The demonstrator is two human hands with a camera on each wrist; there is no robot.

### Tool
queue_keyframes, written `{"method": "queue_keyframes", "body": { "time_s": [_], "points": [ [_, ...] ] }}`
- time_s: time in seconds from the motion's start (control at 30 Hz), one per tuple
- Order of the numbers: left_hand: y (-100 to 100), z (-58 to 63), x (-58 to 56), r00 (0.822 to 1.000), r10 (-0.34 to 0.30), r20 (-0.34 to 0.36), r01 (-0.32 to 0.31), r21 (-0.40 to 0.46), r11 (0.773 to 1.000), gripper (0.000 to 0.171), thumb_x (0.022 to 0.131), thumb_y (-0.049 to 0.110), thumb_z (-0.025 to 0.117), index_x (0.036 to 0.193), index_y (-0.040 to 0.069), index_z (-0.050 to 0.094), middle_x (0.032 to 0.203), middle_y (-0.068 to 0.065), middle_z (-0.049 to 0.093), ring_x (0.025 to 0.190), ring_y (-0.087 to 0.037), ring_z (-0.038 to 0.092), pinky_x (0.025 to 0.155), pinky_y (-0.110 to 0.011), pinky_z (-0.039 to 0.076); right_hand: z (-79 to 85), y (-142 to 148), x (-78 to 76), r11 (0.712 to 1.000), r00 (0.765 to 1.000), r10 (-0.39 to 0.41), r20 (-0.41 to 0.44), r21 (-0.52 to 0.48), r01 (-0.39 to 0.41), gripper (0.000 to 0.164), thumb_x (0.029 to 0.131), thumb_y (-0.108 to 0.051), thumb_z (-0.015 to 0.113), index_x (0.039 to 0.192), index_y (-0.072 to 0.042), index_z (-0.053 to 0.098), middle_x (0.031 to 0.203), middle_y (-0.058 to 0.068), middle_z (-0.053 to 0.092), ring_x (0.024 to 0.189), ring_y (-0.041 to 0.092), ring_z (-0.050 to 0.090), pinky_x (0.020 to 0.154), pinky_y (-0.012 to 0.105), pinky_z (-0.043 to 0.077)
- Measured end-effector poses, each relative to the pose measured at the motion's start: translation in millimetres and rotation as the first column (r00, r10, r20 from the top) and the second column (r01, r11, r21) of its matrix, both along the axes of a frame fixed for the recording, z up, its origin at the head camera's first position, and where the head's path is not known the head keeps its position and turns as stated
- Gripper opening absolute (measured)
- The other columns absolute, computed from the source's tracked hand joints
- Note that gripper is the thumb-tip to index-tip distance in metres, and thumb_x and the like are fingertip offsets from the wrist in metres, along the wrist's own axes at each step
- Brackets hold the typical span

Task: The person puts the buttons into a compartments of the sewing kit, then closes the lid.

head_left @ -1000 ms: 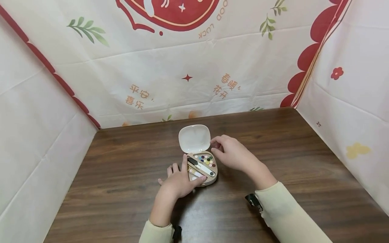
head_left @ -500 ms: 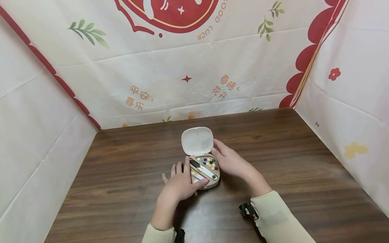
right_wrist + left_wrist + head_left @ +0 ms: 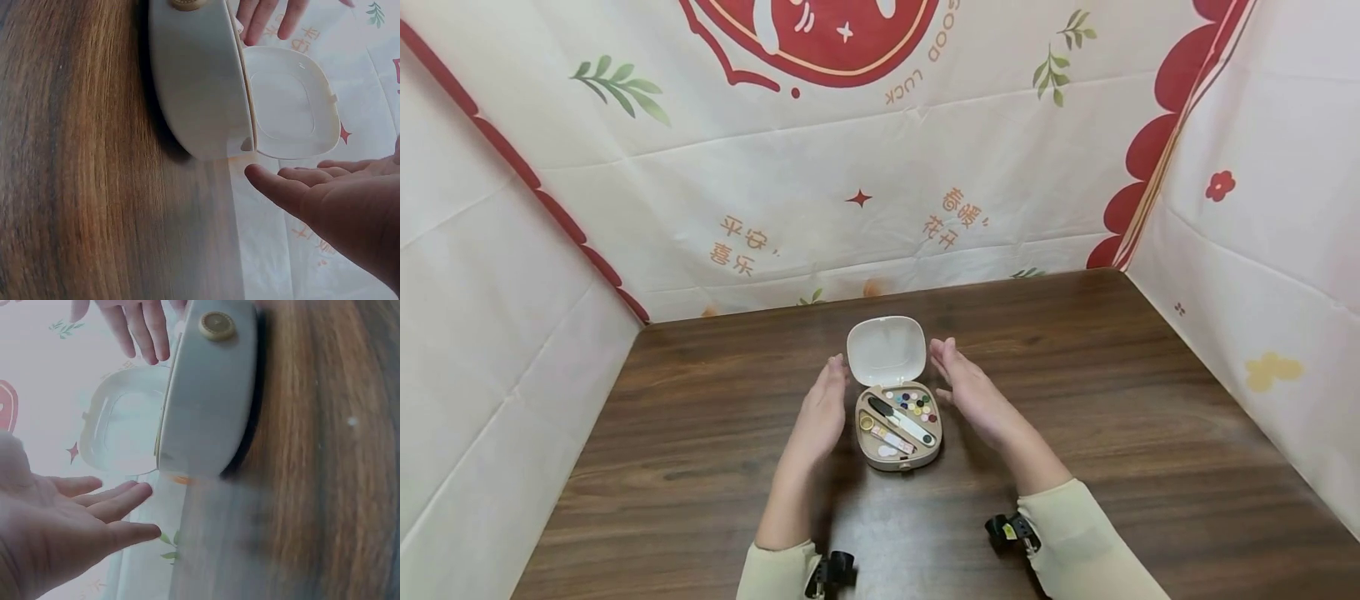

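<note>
A small beige sewing kit box (image 3: 887,463) sits on the table with its white lid (image 3: 887,352) tipped up at the back. Inside lie a thread snipper (image 3: 901,419) across the middle, colourful buttons (image 3: 917,404) at the upper right, and a rolled tape-like strip (image 3: 891,438) beside a gold ring at the lower left. My left hand (image 3: 820,412) hovers left of the box, fingers extended. On the other side my right hand (image 3: 973,396) is held with fingers straight near the lid. Both wrist views show a gap between each hand and the box (image 3: 209,394), whose round front clasp (image 3: 217,325) faces me.
The brown wooden table (image 3: 700,450) reaches back to a white printed cloth (image 3: 805,167). Cloth walls also stand at the left and right sides. A black strap with a camera (image 3: 1011,531) is on the right wrist, and another (image 3: 831,572) on the left.
My left hand has lifted off the box and drawn left, uncovering the lower-left compartment. My right hand first reached the lid's edge, then moved slightly away from it.
</note>
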State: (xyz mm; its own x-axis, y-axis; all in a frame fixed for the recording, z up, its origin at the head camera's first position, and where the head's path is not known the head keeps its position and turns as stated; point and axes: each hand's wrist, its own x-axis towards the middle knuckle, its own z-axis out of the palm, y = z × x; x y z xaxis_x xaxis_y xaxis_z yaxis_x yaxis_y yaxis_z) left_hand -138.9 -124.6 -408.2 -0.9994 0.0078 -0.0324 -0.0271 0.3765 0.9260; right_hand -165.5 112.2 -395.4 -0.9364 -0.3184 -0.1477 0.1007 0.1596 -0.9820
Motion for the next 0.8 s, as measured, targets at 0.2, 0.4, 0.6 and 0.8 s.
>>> {"method": "queue_keyframes", "body": {
  "time_s": [0.2, 0.4, 0.6, 0.8],
  "points": [
    [-0.9, 1.1, -5.0, 0.999, 0.030, -0.029, -0.026, 0.142, 0.990, 0.082, 0.112, 0.062, 0.012, 0.165, 0.005, 0.036, 0.157, -0.019, 0.057, 0.149, -0.036, 0.054, 0.131, -0.060, 0.023, 0.5, -0.4, -2.5, 0.999, 0.999, 0.011, 0.036, -0.045, -0.009, 0.091, 0.110, -0.066, 0.005, 0.170, 0.002, 0.011, 0.179, 0.020, 0.012, 0.167, 0.036, 0.013, 0.130, 0.063, 0.025],
    [-3.7, 3.7, -2.4, 0.999, -0.040, 0.011, 0.035, 0.291, 0.956, 0.087, 0.110, 0.065, 0.009, 0.168, 0.002, 0.028, 0.163, -0.025, 0.047, 0.154, -0.039, 0.046, 0.132, -0.057, 0.024, -0.4, -2.1, -1.5, 0.998, 0.997, 0.028, 0.071, -0.056, -0.024, 0.099, 0.105, -0.076, 0.005, 0.171, -0.002, 0.011, 0.180, 0.016, 0.012, 0.168, 0.032, 0.013, 0.131, 0.061, 0.023],
    [-7.3, 5.9, -2.7, 0.997, -0.058, 0.045, 0.037, 0.377, 0.926, 0.092, 0.107, 0.072, 0.014, 0.168, 0.005, 0.027, 0.163, -0.025, 0.047, 0.154, -0.037, 0.046, 0.131, -0.059, 0.024, 1.1, -1.3, -0.1, 0.998, 0.999, 0.016, 0.039, -0.062, -0.013, 0.102, 0.104, -0.078, 0.007, 0.170, -0.001, 0.012, 0.180, 0.015, 0.014, 0.168, 0.032, 0.015, 0.130, 0.062, 0.025],
    [-9.8, 6.1, 0.1, 0.997, -0.068, 0.040, 0.048, 0.368, 0.929, 0.089, 0.109, 0.069, 0.014, 0.168, 0.004, 0.027, 0.162, -0.027, 0.047, 0.155, -0.039, 0.045, 0.130, -0.061, 0.023, 1.7, -1.2, 3.6, 0.998, 1.000, -0.003, 0.013, -0.065, 0.003, 0.099, 0.106, -0.075, 0.010, 0.169, 0.002, 0.013, 0.178, 0.019, 0.019, 0.166, 0.033, 0.022, 0.130, 0.058, 0.028]
  ]
}}
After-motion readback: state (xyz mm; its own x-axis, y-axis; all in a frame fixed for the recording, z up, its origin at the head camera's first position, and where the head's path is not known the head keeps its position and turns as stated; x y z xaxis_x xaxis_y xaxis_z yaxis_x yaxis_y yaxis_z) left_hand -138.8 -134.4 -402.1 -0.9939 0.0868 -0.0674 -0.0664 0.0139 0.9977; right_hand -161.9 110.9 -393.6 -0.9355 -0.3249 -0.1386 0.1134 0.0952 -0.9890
